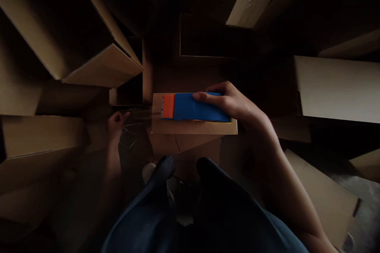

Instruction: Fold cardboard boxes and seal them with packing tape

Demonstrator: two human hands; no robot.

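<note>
My right hand [230, 99] is wrapped round a blue tape dispenser [192, 106] with an orange front end. The dispenser lies along the top of a small closed cardboard box [178, 127], its toothed edge pointing left. To the left of the box, my left hand [117, 122] is closed in a pinch. Faint see-through streaks, which look like clear tape [141, 112], run between that hand and the dispenser. The exact grip of the left fingertips is dim and blurred.
Open cardboard cartons [102, 65] stand at the upper left. More boxes [338, 87] are on the right, and a flat cardboard piece [323, 193] lies at the lower right. My knees [204, 166] are just below the small box. The light is dim.
</note>
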